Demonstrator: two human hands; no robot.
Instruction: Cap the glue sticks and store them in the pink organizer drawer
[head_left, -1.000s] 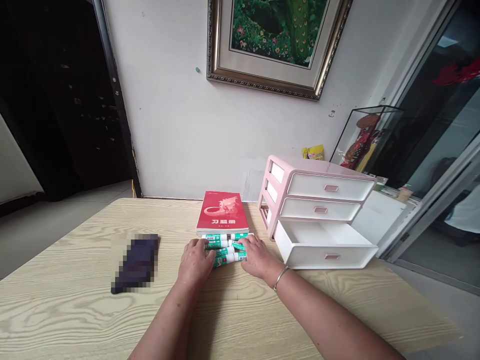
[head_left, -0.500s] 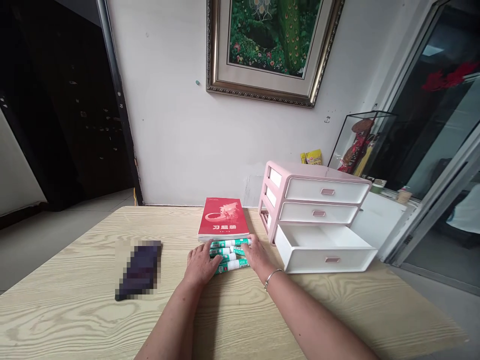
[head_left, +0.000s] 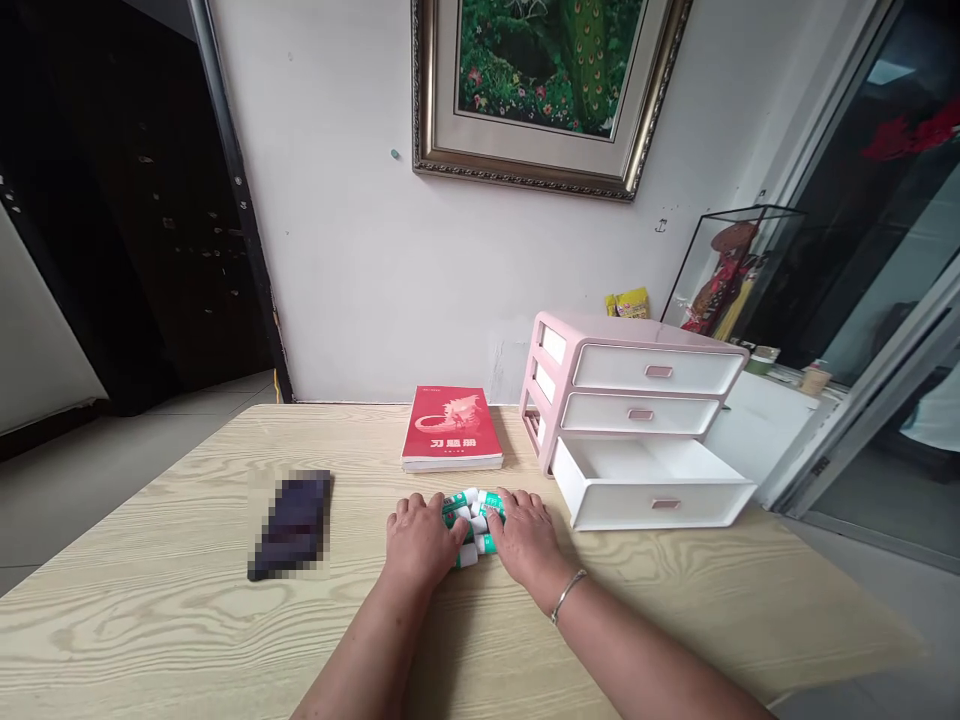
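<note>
Several green-and-white glue sticks (head_left: pixel 487 499) lie side by side on the wooden table, in front of a red-covered book (head_left: pixel 450 425). My left hand (head_left: pixel 421 538) covers their left ends, its fingers curled over them and its thumb along the near side. From the right, my right hand (head_left: pixel 526 538) closes over the other ends, with a bracelet at the wrist. Between the two thumbs the white caps and green labels show; the outer ends are hidden under my palms. A gap of bare table separates the glue sticks from the book.
Right of the book stands a pink and white drawer unit (head_left: pixel 559 400), its bottom drawer (head_left: pixel 664 505) pulled out. A dark pixelated item (head_left: pixel 292 525) lies at the left on the table (head_left: pixel 172 560). A framed picture (head_left: pixel 525 165) hangs on the wall behind.
Both hands have drawn the glue sticks toward me, away from the book's front edge. The sticks now sit in two opposing groups between my hands. The view has shifted slightly.
</note>
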